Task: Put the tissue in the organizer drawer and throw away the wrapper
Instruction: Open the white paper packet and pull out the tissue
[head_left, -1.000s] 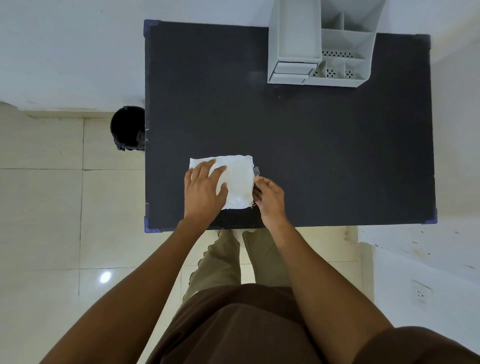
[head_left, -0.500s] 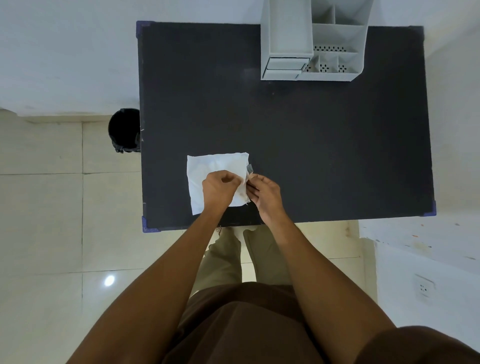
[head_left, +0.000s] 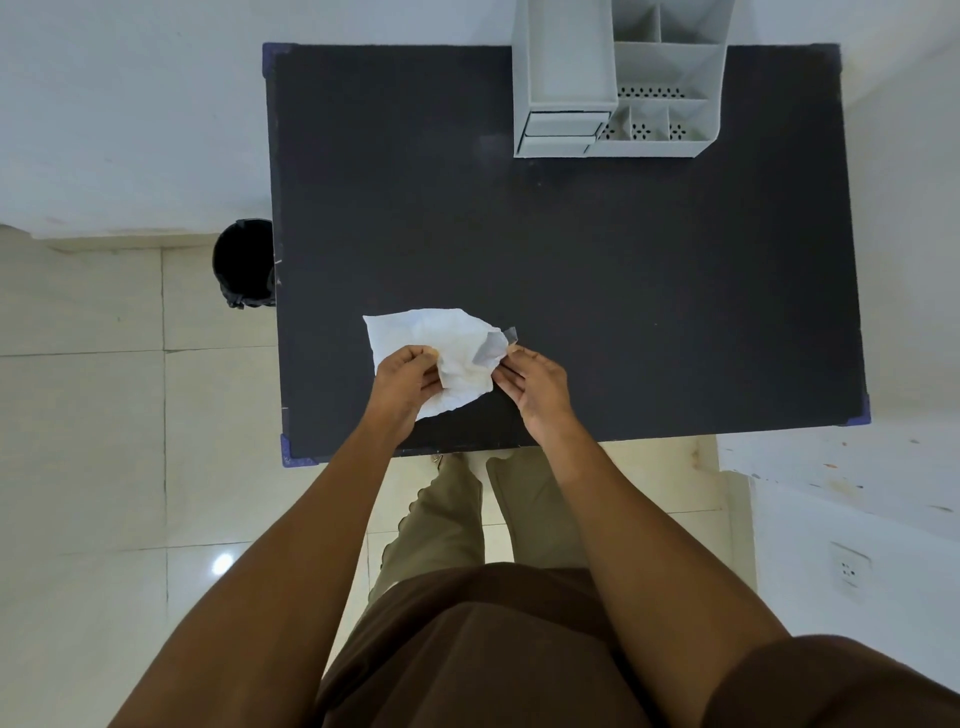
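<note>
My left hand (head_left: 408, 382) had a closed grip on the tissue (head_left: 441, 340), pinching its near edge between thumb and fingers so the white sheet bunched up and spread away from that grip, toward the far side of the tabletop (head_left: 623, 270). My right hand (head_left: 535, 387) sat just beside it, fingertips narrowed onto the wrapper (head_left: 493, 348), a small greyish, see-through piece that lay against the tissue's right edge, right between my two grips. I could not tell whether the wrapper was fully free of the tissue or clinging to it. By my judgement the task was at an early stage: the two things were only being parted. The organizer (head_left: 618, 93) stood well beyond both grips at the far edge of the tabletop, and its drawer (head_left: 563, 130) looked shut, with nothing in it that I could see. The black bin (head_left: 244, 262) stood on the floor off to the left of my left grip, beside the tabletop. Stowing the tissue and binning the wrapper both remained.
</note>
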